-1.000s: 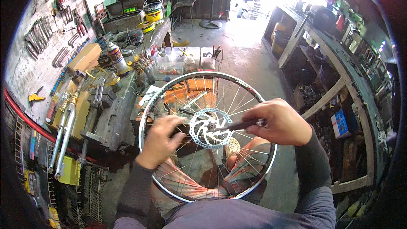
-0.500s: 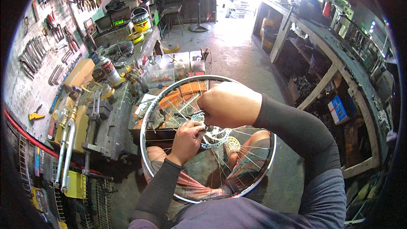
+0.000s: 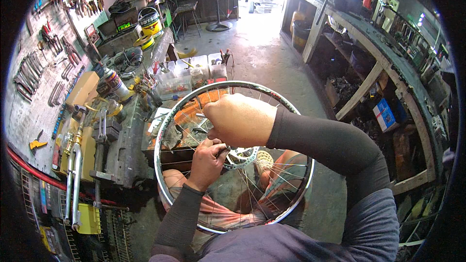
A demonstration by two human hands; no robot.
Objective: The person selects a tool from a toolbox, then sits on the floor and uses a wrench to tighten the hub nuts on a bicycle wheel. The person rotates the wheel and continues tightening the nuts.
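Observation:
A bicycle wheel [image 3: 157, 165] with a black and white rim rests across my lap. Near its hub is a silver brake disc [image 3: 242, 165]. My left hand [image 3: 206, 164] pinches a small dark piece [image 3: 223, 151] beside the disc, its kind too small to make out. My right hand [image 3: 242, 120] is closed in a fist just above the left one, over the hub area. Whatever its fingers grip is hidden from view. Thin spokes run around both hands, and my bent legs show through them.
A cluttered bench [image 3: 130, 157] at the left bears a spray can [image 3: 115, 83] and a bicycle fork [image 3: 74, 170]. Clear plastic bins [image 3: 177, 86] stand beyond the wheel. Tools hang on the left wall. A wooden workbench [image 3: 359, 87] runs along the right.
Both hands have shifted left relative to the disc, the right one further. The dark piece in my left fingers shows more plainly now. The whole view has turned slightly.

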